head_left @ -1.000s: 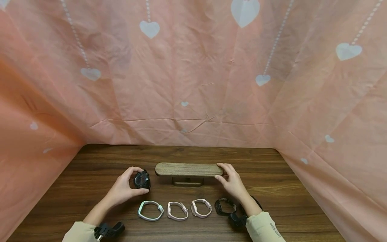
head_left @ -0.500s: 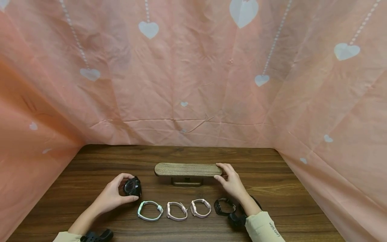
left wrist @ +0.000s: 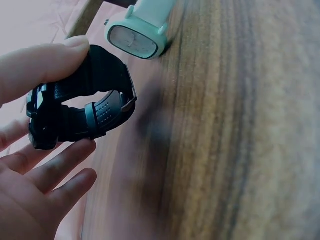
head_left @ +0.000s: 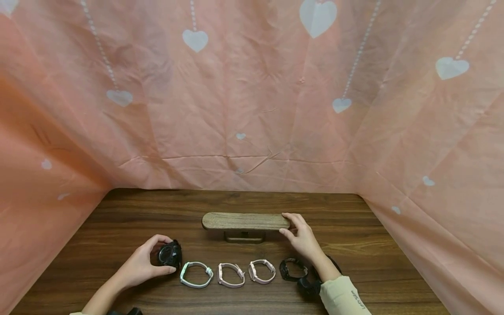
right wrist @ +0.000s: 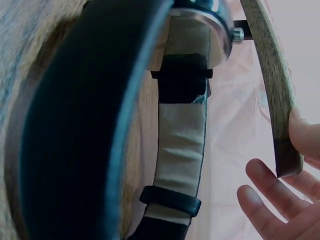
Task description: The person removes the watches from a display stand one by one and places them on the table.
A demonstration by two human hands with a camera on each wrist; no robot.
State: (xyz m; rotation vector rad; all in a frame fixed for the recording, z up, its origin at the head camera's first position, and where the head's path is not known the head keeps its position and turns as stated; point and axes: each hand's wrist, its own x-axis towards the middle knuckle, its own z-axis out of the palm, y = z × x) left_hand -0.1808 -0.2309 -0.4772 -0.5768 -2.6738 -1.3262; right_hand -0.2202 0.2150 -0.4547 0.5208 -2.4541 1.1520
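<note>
My left hand (head_left: 141,264) pinches a black wristwatch (head_left: 170,254) between thumb and fingers, left of the mint-green watch. In the left wrist view the thumb presses the top of the looped black strap, buckle facing away, close over the table. My right hand (head_left: 304,238) grips the right end of a long wooden watch stand (head_left: 244,221), thumb in front and fingers behind. In the right wrist view the thumb and fingers hold the tip of the wooden bar (right wrist: 272,75).
In a row lie a mint-green watch (head_left: 197,286), a pale pink watch (head_left: 231,285), another pink watch (head_left: 263,281) and a black watch (head_left: 286,272). A dark strap (head_left: 334,264) shows behind my right wrist. A pink curtain (head_left: 252,109) encloses the table (head_left: 354,227).
My left hand has moved left and toward me with the black wristwatch, away from the stand. My right hand and the stand have stayed in place.
</note>
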